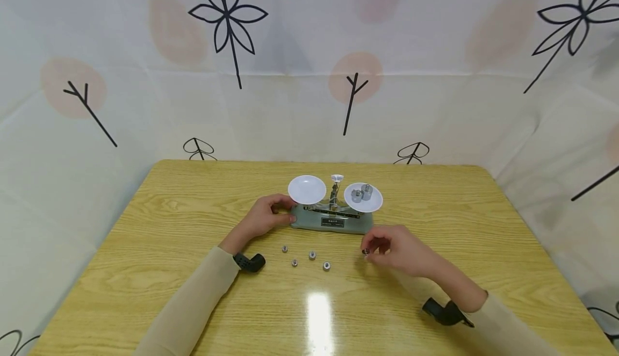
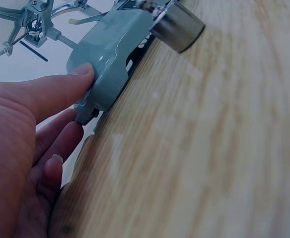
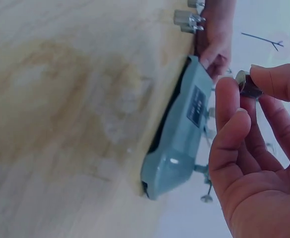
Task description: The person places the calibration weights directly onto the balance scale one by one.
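A grey-green balance scale (image 1: 309, 219) stands on the table with two white pans. Its left pan (image 1: 307, 189) is bare, while metal weights (image 1: 366, 191) sit on the right pan (image 1: 372, 206). My left hand (image 1: 263, 217) holds the left end of the scale's base (image 2: 103, 64), thumb on the front and fingers behind. Between thumb and fingertips of my right hand (image 1: 398, 248), a small metal weight (image 3: 247, 85) is pinched, in front of the base's right end. Several small weights (image 1: 312, 255) stand on the wood before the scale, between my hands.
The wooden table (image 1: 193, 195) reaches back to a pale patterned cloth (image 1: 290, 109), which also hangs at both sides. Black devices are strapped to the left wrist (image 1: 250, 262) and right wrist (image 1: 442, 312). A bright reflection lies on the tabletop near the front.
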`<state>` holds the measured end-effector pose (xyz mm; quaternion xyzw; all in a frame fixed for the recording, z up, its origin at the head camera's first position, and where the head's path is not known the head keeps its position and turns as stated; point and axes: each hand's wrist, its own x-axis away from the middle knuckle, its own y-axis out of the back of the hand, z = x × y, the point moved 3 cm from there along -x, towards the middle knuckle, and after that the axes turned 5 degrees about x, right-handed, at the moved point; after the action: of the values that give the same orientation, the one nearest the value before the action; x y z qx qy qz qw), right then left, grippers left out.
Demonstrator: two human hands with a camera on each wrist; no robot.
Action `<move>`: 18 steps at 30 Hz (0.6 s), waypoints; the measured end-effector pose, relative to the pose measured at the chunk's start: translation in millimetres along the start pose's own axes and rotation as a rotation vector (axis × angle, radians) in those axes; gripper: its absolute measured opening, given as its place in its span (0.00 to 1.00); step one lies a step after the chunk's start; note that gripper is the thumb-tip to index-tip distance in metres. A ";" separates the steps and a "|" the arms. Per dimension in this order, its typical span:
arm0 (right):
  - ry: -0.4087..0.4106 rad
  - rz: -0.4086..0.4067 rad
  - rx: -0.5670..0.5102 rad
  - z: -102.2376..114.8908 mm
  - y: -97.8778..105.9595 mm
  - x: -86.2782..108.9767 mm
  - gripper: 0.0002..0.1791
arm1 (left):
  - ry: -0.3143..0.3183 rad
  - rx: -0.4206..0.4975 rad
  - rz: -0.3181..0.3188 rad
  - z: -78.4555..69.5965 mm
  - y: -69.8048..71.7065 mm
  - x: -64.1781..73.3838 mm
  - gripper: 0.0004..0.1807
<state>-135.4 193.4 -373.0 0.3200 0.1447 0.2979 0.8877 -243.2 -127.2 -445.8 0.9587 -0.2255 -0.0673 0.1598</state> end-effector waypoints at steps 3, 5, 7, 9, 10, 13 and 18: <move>0.006 -0.012 -0.002 0.6 5.2 0.2 0.08 | 0.000 -0.001 -0.001 0.2 -0.1 -0.1 0.18; 0.011 -0.023 -0.009 2.3 8.7 0.4 0.09 | 0.001 -0.004 -0.001 0.0 -0.1 -0.1 0.18; 0.007 -0.037 -0.011 3.4 11.8 0.6 0.09 | 0.002 -0.008 -0.001 -0.3 -0.2 -0.1 0.18; -0.005 -0.054 -0.011 4.3 14.7 0.7 0.10 | 0.004 -0.013 -0.002 -0.8 -0.3 -0.1 0.18; -0.010 -0.062 -0.013 4.6 16.1 0.8 0.10 | 0.005 -0.013 -0.002 -0.9 -0.4 -0.1 0.18; -0.023 -0.097 -0.008 5.2 20.4 0.8 0.09 | 0.007 -0.015 -0.001 -1.0 -0.4 0.1 0.18; -0.043 -0.161 0.009 5.3 27.5 0.7 0.09 | 0.002 -0.013 0.000 0.0 -0.4 0.0 0.19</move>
<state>-144.5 208.3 -351.1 0.3177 0.1522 0.2178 0.9102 -243.0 -126.9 -445.9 0.9577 -0.2249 -0.0680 0.1663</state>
